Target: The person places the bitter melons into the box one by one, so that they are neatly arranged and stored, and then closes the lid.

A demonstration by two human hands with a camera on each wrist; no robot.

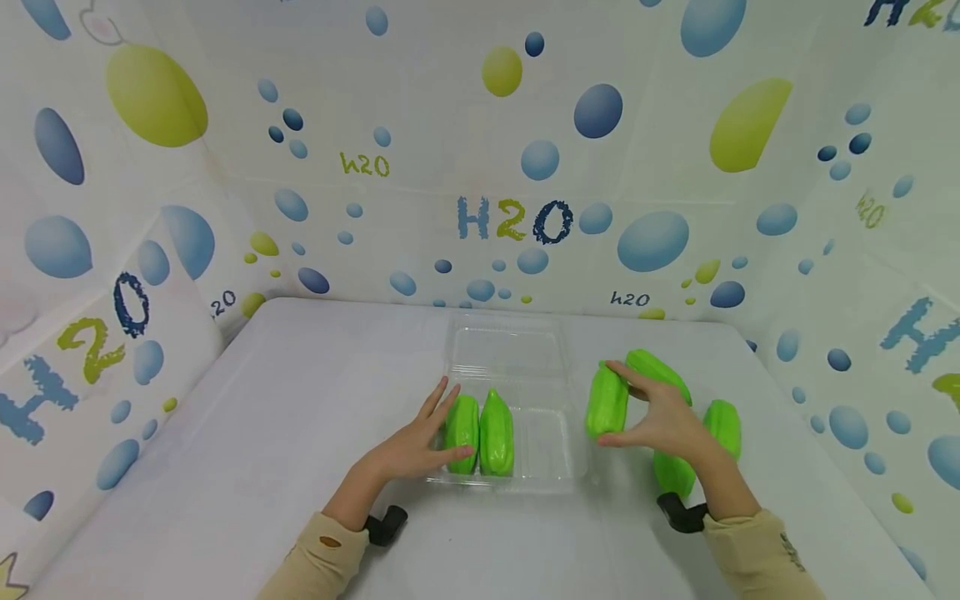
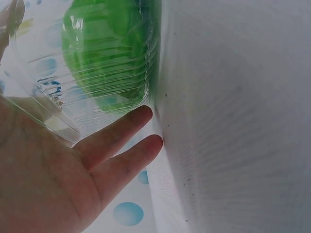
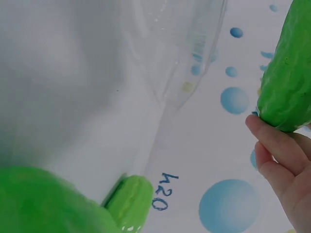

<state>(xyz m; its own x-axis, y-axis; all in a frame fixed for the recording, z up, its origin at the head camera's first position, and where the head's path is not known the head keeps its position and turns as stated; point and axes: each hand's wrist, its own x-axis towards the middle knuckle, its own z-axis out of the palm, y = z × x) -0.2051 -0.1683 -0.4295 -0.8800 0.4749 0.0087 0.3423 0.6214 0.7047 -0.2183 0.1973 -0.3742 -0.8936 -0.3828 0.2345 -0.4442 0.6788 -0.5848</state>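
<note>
A clear plastic tray [image 1: 551, 442] with its lid folded back lies mid-table and holds two green ridged vegetables [image 1: 496, 433] side by side. My left hand [image 1: 438, 425] rests with straight fingers against the tray's left wall. In the left wrist view the fingers [image 2: 121, 136] touch the clear tray [image 2: 43, 97], and a green vegetable [image 2: 107, 53] shows through it. Just right of the tray, my right hand [image 1: 617, 408] grips another green vegetable [image 1: 602, 392] between thumb and fingers. In the right wrist view the fingertips [image 3: 272, 145] hold that vegetable [image 3: 289, 82].
Three more green vegetables [image 1: 723, 425] lie on the white table [image 1: 262, 433] around and behind my right hand. Two of them [image 3: 129, 201] show low in the right wrist view. Bubble-patterned walls [image 1: 510, 217] enclose the table on three sides.
</note>
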